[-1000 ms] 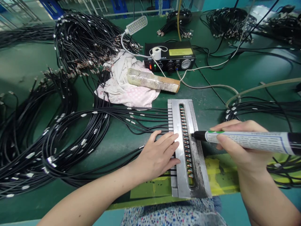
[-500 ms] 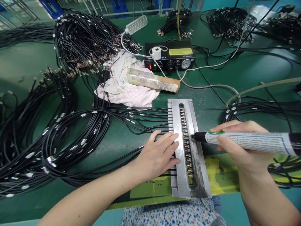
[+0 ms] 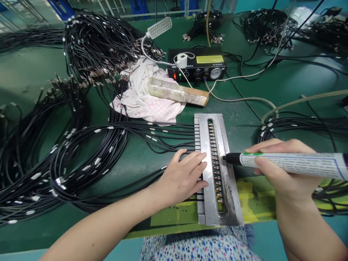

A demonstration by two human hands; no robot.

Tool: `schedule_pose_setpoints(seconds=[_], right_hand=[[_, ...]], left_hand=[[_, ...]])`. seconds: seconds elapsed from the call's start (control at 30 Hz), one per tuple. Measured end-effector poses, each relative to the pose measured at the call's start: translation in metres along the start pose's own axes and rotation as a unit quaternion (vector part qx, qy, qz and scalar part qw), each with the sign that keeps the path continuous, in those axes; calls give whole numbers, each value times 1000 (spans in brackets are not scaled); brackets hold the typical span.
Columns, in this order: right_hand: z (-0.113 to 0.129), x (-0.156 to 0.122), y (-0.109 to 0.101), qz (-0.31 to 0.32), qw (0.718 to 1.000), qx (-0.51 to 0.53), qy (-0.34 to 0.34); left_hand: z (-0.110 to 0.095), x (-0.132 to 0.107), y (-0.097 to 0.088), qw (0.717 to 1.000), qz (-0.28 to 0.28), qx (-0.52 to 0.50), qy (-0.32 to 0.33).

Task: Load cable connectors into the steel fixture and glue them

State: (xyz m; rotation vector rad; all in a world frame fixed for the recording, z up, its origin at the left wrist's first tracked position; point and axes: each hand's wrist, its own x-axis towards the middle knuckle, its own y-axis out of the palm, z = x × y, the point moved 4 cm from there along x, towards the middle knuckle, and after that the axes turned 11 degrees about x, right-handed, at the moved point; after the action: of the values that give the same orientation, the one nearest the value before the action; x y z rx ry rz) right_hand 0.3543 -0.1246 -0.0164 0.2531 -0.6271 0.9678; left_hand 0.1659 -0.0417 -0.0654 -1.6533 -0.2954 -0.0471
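Note:
A metal clamp fixture (image 3: 206, 206) lies on the green bench, with a long slot showing a row of small copper-coloured cable connectors (image 3: 215, 166). Black cables (image 3: 168, 127) fan out from its left side. My left hand (image 3: 183, 177) rests flat on the fixture, fingers pressing across the cable ends and holding nothing. My right hand (image 3: 284, 165) grips a white dispensing syringe (image 3: 293, 163) like a pen. Its black nozzle (image 3: 231, 158) hovers just right of the connector row, over the metal. I cannot tell whether the tip touches anything.
A dispenser controller (image 3: 197, 66) with a gauge stands behind the fixture, beside a gooseneck lamp (image 3: 160, 27). A wrapped tube (image 3: 176, 91) lies on a crumpled pink cloth (image 3: 144, 105). Coils of black cable (image 3: 29, 170) crowd the bench left and right. A yellow-stained mat (image 3: 257, 199) lies under the fixture.
The syringe nozzle has shifted slightly right and the barrel sits a little more level. My left hand stays on the fixture, and the whole view has moved slightly.

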Motion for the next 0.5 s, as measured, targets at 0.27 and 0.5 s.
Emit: schedule_pose_setpoints(seconds=[0.27, 0.5], right_hand=[[0, -3, 1, 2, 1000, -5, 7], [1, -1, 1, 6, 1000, -11, 2]], left_hand=[[0, 0, 1, 1000, 3, 5, 0], [0, 0, 0, 1000, -1, 3, 1]])
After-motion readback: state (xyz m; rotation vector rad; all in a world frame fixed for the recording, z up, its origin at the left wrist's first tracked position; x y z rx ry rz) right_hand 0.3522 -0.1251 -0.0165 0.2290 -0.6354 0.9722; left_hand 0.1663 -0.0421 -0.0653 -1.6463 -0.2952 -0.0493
